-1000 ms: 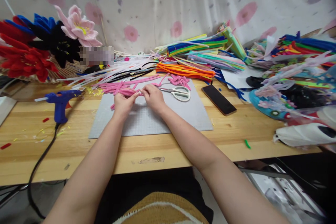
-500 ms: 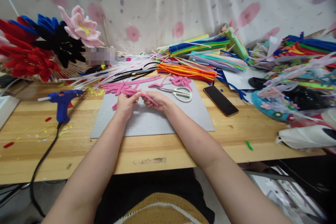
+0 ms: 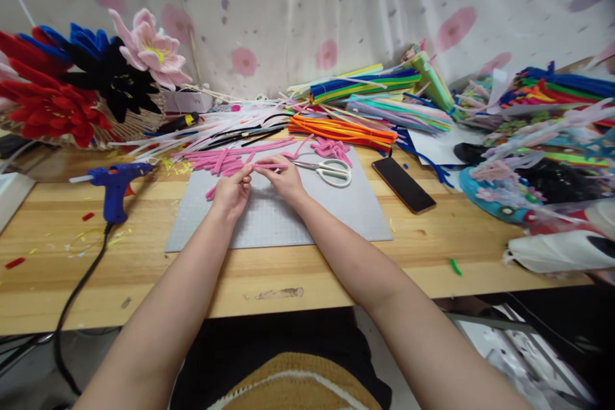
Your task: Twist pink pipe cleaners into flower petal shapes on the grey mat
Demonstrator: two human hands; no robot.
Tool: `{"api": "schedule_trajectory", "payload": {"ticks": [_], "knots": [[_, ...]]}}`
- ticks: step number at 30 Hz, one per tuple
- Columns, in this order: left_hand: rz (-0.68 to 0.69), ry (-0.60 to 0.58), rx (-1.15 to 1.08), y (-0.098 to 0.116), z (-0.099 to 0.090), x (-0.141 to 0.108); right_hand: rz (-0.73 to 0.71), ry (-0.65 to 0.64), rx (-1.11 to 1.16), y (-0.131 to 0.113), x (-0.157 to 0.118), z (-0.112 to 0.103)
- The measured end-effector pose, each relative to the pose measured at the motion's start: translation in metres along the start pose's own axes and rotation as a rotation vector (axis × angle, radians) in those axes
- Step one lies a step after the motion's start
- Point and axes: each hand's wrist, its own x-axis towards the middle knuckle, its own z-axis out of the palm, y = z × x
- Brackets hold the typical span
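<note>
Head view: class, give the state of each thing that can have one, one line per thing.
Left hand: pinching pink strip
Right hand: pinching the same strip
Scissors: lying flat, blade tips hidden
Phone: face up, screen dark
Glue gun: lying on its side, stick protruding
Grey mat: lying flat
Pink flower: petals spread

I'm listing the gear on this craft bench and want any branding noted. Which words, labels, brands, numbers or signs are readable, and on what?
None can be read.
Grey mat: faint grid lines, no legible numbers.
Blue glue gun: no legible lettering.
Phone: dark screen, no text visible.
Pale box at the back: any print is too small or blurred to read.
</note>
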Motion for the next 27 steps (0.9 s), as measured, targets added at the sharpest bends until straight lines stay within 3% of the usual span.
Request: {"api": "schedule_trajectory", "payload": {"ticks": [5, 11, 15, 18, 20, 22, 25, 27], "knots": [[0.176, 0.024, 0.097, -0.003, 0.000, 0.001, 0.066, -0.007, 0.113, 0.001, -0.001, 0.005], [0.468, -0.092, 0.324, 0.001, -0.005, -0.001, 0.430, -0.122, 0.490, -0.003, -0.003, 0.003], [0.540, -0.135, 0.436, 0.004, -0.004, -0.004, 0.552, -0.198, 0.669, -0.006, -0.003, 0.001], [0.545, -0.121, 0.468, 0.005, -0.003, -0.004, 0.586, -0.246, 0.679, -0.004, -0.002, -0.001], [0.523, -0.061, 0.449, 0.004, -0.003, -0.004, 0.544, -0.285, 0.581, 0.000, -0.001, -0.004], [0.459, 0.051, 0.398, 0.003, -0.004, -0.002, 0.407, -0.237, 0.362, 0.004, 0.001, -0.010], [0.348, 0.175, 0.307, 0.000, -0.007, 0.003, 0.025, -0.041, -0.104, 0.007, 0.004, -0.019], [0.301, 0.172, 0.281, -0.002, -0.007, 0.005, -0.225, -0.059, -0.383, 0.006, 0.004, -0.022]]}}
